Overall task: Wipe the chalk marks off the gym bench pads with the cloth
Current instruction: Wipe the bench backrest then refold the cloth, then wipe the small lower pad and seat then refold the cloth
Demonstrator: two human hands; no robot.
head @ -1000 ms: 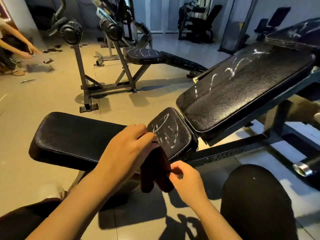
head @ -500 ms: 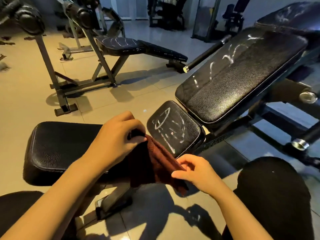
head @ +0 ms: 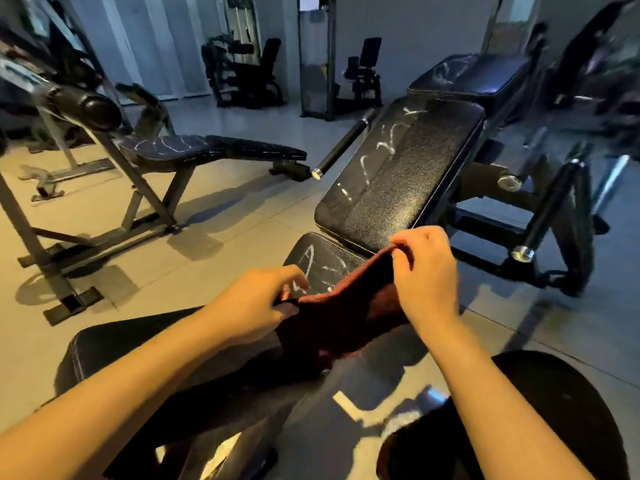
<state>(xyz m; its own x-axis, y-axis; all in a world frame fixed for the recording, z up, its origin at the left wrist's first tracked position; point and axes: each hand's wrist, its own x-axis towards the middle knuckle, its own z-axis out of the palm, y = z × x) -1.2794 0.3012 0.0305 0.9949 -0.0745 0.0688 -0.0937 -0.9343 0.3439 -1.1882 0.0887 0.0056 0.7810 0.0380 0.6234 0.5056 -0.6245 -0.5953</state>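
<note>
Cloth (head: 341, 313): dark red, stretched between both hands, hanging just in front of the small pad; lower part drooping toward 6 o'clock.
Cloth long axis: running from about 8 o'clock, at the left hand, up to about 2 o'clock, at the right hand.
Left hand (head: 256, 303): pinching the lower left corner of the cloth, fingers curled on the edge.
Right hand (head: 427, 271): pinching the upper right corner of the cloth between thumb and fingers, held higher than the left.
Small pad (head: 322, 265): black, marked with white chalk, lying at about 12 o'clock from the left hand and at about 9 o'clock from the right hand; partly hidden by the cloth.
Chalk marks on small pad (head: 308, 259): not yet wiped, lines clear and white.
Long pad (head: 401, 174): tilted, rising away toward 1 o'clock from the small pad; long axis from 7 o'clock to 1 o'clock; chalk marks (head: 384, 150) along its left side.
Far pad (head: 467, 74): beyond the long pad at 12 o'clock, also chalked, blurred.
Nearer hand: probably the left for the small pad, being just beside its near edge; the right nearer to the lower end of the long pad.
Coming move, as a guess: laying the spread cloth forward onto the small pad, toward 12 o'clock, then rubbing.
Other bench (head: 194, 150): well apart at 10 o'clock, chalk on its seat too.
</note>
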